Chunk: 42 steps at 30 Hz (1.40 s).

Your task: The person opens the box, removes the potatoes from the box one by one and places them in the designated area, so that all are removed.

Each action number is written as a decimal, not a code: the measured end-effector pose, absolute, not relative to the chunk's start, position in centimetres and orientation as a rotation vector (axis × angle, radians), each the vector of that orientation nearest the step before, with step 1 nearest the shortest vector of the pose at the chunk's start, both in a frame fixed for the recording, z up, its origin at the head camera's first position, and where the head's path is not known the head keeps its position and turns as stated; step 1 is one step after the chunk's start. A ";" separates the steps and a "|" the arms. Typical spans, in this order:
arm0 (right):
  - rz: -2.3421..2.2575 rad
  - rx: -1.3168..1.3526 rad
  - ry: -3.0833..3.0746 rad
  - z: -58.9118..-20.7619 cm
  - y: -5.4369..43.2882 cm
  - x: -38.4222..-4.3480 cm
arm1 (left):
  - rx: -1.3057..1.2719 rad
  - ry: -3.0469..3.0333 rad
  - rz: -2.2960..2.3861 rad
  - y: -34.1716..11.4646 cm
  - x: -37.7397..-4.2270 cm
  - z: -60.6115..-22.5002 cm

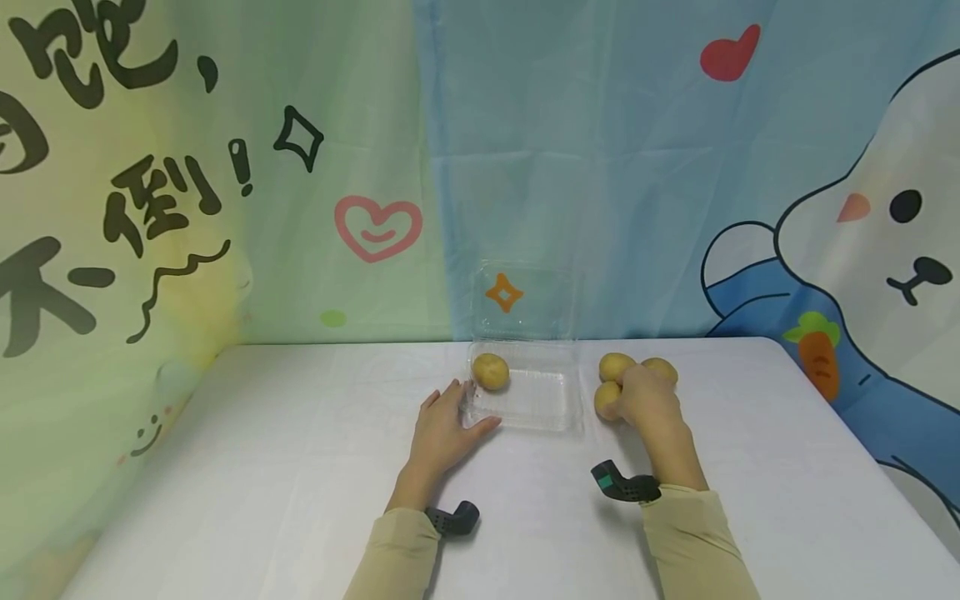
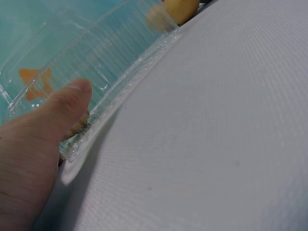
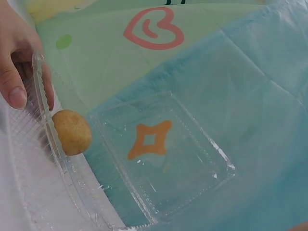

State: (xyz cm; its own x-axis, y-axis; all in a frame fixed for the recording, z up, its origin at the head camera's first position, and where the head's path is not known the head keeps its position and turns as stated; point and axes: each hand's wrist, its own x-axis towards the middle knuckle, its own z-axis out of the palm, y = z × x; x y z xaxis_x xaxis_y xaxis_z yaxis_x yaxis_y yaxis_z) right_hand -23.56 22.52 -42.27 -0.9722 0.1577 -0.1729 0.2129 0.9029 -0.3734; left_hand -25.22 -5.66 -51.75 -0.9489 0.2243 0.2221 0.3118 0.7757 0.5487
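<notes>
A clear plastic clamshell box [image 1: 536,422] stands with its lid [image 3: 207,144] raised at the back. One potato [image 1: 491,372] lies in its left part. My left hand [image 1: 444,433] rests at the box's left front corner, fingers extended along the side and thumb [image 2: 72,103] spread along the front wall. To the right of the box, my right hand [image 1: 651,398] reaches down over a group of potatoes. Its thumb and fingers hold the near potato [image 1: 604,399]; the fingertips are partly hidden. Two other potatoes, one at the back left [image 1: 615,365] and one at the back right [image 1: 663,368], lie against the hand.
A white cloth covers the table [image 1: 300,467]. Behind its far edge hangs a printed curtain [image 1: 645,208], close behind the raised lid. Each wrist wears a black camera mount, one on the left [image 1: 456,520] and one on the right [image 1: 626,485].
</notes>
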 end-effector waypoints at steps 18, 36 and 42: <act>-0.601 0.175 2.968 -42.0 22.7 -23.5 | -0.418 -2.825 -0.910 -5.7 -25.2 -51.8; -0.676 0.222 3.009 -41.3 23.2 -23.7 | -0.415 -2.824 -0.905 -5.6 -25.3 -51.7; -0.580 0.238 3.074 -40.5 21.6 -24.2 | -0.414 -2.828 -0.899 -5.6 -25.3 -51.8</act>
State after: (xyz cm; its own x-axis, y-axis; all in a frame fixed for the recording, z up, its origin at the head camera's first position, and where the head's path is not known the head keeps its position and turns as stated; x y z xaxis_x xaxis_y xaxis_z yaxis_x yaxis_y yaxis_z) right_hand -24.17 21.62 -40.50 -0.9884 0.1482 -0.0319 0.1496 0.9201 -0.3620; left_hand -25.27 -5.65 -51.75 -0.9514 0.2159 0.2197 0.3031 0.7829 0.5433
